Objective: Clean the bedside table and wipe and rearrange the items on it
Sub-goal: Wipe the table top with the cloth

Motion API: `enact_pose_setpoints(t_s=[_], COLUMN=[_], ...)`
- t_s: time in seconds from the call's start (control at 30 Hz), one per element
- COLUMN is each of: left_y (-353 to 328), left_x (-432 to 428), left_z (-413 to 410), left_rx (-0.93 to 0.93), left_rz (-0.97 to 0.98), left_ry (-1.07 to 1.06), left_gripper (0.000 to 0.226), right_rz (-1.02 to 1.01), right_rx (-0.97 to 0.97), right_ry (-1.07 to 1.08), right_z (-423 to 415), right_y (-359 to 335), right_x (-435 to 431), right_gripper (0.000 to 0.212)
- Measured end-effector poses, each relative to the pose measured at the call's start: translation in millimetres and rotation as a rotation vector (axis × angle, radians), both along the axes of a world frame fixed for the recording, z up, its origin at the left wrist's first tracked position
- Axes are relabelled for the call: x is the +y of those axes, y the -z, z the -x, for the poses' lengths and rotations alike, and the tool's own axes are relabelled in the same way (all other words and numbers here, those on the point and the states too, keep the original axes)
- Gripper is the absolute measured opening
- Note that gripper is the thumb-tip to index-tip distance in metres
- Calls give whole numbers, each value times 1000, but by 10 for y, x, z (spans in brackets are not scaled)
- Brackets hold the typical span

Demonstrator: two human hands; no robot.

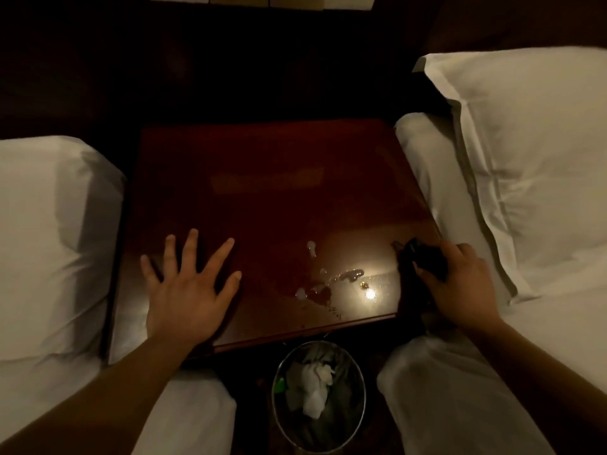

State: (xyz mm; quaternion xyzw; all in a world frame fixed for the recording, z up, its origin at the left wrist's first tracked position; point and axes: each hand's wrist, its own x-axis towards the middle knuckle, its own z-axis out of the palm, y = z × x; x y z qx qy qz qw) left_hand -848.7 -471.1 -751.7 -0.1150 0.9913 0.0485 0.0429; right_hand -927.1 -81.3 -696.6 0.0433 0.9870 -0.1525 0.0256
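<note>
Outside the left hand (pixel 187 290) lies a white bed (pixel 49 224), its edge just beside the desk (pixel 262 165). That hand rests palm-down on the dark wooden top with its fingers (pixel 192 244) straight and spread wide, holding nothing. I judge it is there to brace the person, who leans over the surface. Between the two hands, closer to the right one, a spill (pixel 328 284) of pale drops and a reddish smear sits near the front edge, beside a bright glare from a lamp. This wet patch looks like the part still to be wiped, while the top beyond the hands is bare. Below the gap between the hands, a metal bin (pixel 275 389) stands on the floor holding crumpled tissue (pixel 315 385), probably kept close to take the waste. The right hand (pixel 460 277) is curled around a dark object (pixel 417 254) at the desk's right edge. The light is too dim to say whether it is a cloth or something else. It is held close to the spill, likely ready for a sweep across it. Outside this hand lie a second bed (pixel 558 339) and its pillow (pixel 525 159).
</note>
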Motion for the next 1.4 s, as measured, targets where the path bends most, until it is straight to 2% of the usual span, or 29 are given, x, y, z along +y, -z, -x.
enact_pose_setpoints(t_s=[0.1, 0.17, 0.23, 0.3, 0.37, 0.5, 0.57, 0.63, 0.73, 0.8, 0.93, 1.0, 1.07, 1.17, 1.23, 1.33, 1.4], left_y=[-7, -5, -5, -10, -1, 3, -6, -30, -54, -41, -1, 1, -7, 7, 26, 38, 16], left_x=[1, -3, 3, 7, 0, -2, 9, 22, 29, 15, 14, 9, 9, 1, -1, 0, 7], left_z=[1, 1, 3, 6, 1, 11, 7, -2, -8, 2, 15, 8, -3, -1, 12, 12, 11], left_rx=[21, 25, 37, 46, 51, 53, 43, 43, 36, 39, 44, 37, 40, 47, 45, 37, 36], left_rz=[11, 12, 11, 6, 5, 3, -2, -6, 0, 7, 35, 39, 39, 43, 49, 52, 48], left_ry=[-6, -7, -5, -10, -7, -9, -5, -13, -14, -10, -5, -9, -4, -8, -6, 0, -11], left_gripper=[62, 62, 61, 61, 61, 61, 61, 60, 61, 61, 60, 60, 60, 60, 59, 59, 60], right_rz=[176, 219, 148, -10, -90, -81, -77, -43, 27, 18, -57, -19, -44, -56, -44, -38, 5], right_rx=[97, 164, 181, 160, 144, 180, 180, 175, 70, 63, 89, 58, 76, 60, 49, 46, 33], right_ry=[42, -51, -190, -378, -456, -139, -73, -206, -539, -626, -262, -191, -301, -620, -671, -339, -211], right_z=[-125, -267, -404, -479, -346, 486, 600, 246, -584, -478, 455, 559, 177, -554, -299, 490, 601], right_y=[-54, -49, 45, 243, 400, 432, 383, 396, 434, 454, 349, 315, 355, 370, 390, 303, 298], right_x=[-178, -357, -519, -615, -597, -443, -513, -680, -764, -657, -624, -715, -816, -837, -741, -787, -889], right_gripper=[36, 35, 44, 53, 56, 51, 47, 45, 49, 49, 48, 51, 51, 49, 47, 47, 49])
